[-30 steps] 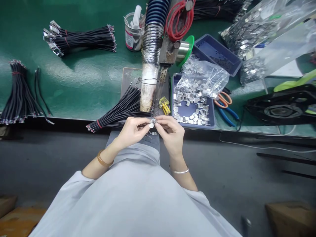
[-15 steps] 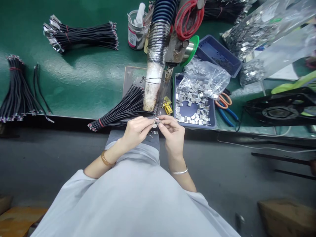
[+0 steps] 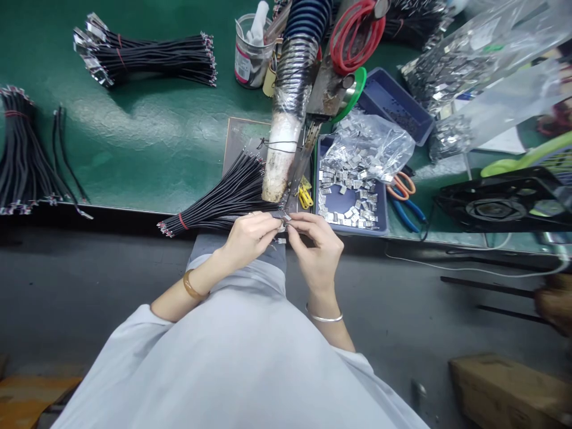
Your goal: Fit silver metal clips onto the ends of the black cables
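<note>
At the bench edge my left hand is closed in a pinch, its fingertips at a small silvery connector. My right hand meets it from the other side, thumb and forefinger pinched on something too small to make out. Just above the fingertips are the soldering iron's thin metal parts and the stained end of a white-wrapped hose. A bundle of black cables, tied with a red band, lies beside my left hand and runs partly behind it.
Right of my hands, a blue tray holds several metal connectors and a plastic bag. Pliers and a black fan lie farther right. More cable bundles rest at the left. A jar stands behind; a carton is on the floor.
My right hand has shifted slightly right and its fingers have spread a little from the palm. My left hand stays nearly in place. The view has turned slightly.
</note>
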{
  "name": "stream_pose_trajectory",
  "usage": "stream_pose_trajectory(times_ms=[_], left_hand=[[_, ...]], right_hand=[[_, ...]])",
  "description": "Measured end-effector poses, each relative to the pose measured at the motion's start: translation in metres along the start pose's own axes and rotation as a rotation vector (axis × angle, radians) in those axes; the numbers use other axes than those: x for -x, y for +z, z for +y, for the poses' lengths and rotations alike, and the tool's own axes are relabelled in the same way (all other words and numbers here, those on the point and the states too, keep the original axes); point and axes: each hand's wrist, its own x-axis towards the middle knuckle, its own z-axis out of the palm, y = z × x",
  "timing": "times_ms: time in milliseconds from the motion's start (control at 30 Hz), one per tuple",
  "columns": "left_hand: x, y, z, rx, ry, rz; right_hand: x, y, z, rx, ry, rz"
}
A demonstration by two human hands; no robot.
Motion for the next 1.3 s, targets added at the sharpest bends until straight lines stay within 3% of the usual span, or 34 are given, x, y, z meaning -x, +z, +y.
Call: stream_pose_trajectory(times_ms=[233, 400, 500, 667, 767, 900, 967, 1133, 1300], left_hand=[[0.0, 0.003, -0.003, 0.049, 0.018, 0.047], [-0.002, 0.0, -0.001, 0.194, -0.11, -0.002], [-0.007, -0.008, 0.002, 0.357, -0.278, -0.079], [-0.015, -0.014, 0.007, 0.686, -0.563, -0.136], [-0.019, -0.013, 0.009, 0.749, -0.625, -0.105], [-0.022, -0.012, 0.011, 0.781, -0.645, -0.091], [-0.023, -0.012, 0.011, 0.795, -0.671, -0.073], [-0.024, -0.011, 0.011, 0.818, -0.722, -0.015], [-0.025, -0.01, 0.012, 0.814, -0.747, 0.05]], right_hand=[[0.003, 0.016, 0.008, -0.394, 0.28, 0.076], [0.005, 0.026, 0.015, -0.519, 0.379, 0.096], [0.007, 0.029, 0.011, -0.412, 0.319, 0.113], [0.008, 0.027, 0.005, -0.145, 0.067, 0.253], [0.008, 0.019, 0.005, -0.06, -0.125, 0.326], [0.009, 0.012, 0.004, 0.075, -0.339, 0.216], [0.009, 0.012, 0.004, 0.071, -0.332, 0.202], [0.008, 0.016, 0.006, -0.124, -0.116, 0.238], [0.007, 0.014, 0.007, -0.104, -0.147, 0.174]])
